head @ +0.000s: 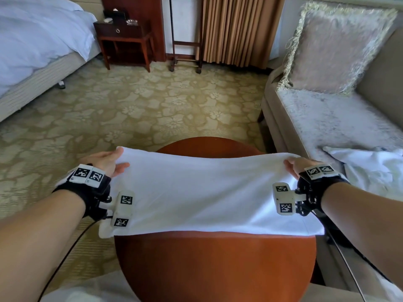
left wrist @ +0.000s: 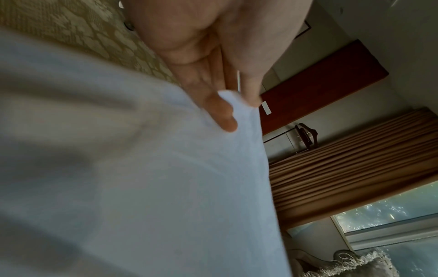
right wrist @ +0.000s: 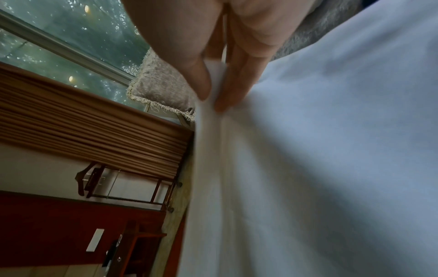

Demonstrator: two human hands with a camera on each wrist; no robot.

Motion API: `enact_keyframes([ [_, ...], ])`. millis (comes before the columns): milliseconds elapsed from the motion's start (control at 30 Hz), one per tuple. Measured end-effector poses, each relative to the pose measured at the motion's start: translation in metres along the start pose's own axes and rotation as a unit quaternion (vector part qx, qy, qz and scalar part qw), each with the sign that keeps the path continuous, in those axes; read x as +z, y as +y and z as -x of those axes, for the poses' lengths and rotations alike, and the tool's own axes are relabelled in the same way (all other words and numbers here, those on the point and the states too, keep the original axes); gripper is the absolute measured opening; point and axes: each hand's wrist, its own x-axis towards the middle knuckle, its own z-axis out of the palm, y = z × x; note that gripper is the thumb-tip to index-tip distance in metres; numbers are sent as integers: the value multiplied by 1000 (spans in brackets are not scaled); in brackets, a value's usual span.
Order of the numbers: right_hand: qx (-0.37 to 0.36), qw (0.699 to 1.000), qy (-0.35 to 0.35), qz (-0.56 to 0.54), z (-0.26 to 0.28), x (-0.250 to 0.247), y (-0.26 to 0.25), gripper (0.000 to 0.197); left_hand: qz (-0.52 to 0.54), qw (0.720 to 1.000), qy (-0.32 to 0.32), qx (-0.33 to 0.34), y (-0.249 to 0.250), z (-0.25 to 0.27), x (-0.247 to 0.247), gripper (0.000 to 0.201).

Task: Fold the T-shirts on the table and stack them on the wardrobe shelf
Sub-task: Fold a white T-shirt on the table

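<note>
A white T-shirt [head: 202, 192], partly folded into a wide band, stretches across the round wooden table [head: 213, 264]. My left hand [head: 109, 161] pinches its far left corner between thumb and fingers, seen close in the left wrist view [left wrist: 237, 108]. My right hand [head: 294, 165] pinches the far right corner, thumb and finger on the cloth edge [right wrist: 211, 99]. The far edge is lifted off the table between both hands. The near edge lies on the tabletop. The shirt [left wrist: 166, 187] fills the lower left wrist view, and the shirt [right wrist: 308, 168] fills much of the right wrist view.
More white cloth [head: 370, 168] lies crumpled on the grey sofa [head: 327, 123] at the right, beside a fringed cushion [head: 340, 46]. A bed [head: 37, 46] stands at the left, a dark nightstand [head: 124, 40] and curtains [head: 239, 29] behind. Patterned carpet [head: 130, 105] lies beyond the table.
</note>
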Motion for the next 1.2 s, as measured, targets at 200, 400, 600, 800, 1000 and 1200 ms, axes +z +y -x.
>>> enact_keyframes([
  [200, -18, 996, 53, 71, 35, 17, -3, 84, 23, 998, 22, 51, 10, 29, 20, 45],
  [400, -87, 912, -42, 400, 83, 32, -5, 39, -303, 920, -151, 195, -5, 58, 37, 21],
  [600, -74, 779, -110, 613, 124, 56, 43, 105, -657, 699, -227, 169, -22, 66, 46, 103],
  [800, -148, 735, -84, 656, 124, 64, 53, 95, -698, 667, -229, 123, -15, 69, 32, 115],
  [1000, -193, 735, 26, 649, 114, 73, 32, 70, -677, 702, -185, 123, 2, 74, 30, 57],
  [1200, -179, 790, -15, 586, 156, 96, 34, 91, -677, 701, -181, 135, 2, 87, 9, 48],
])
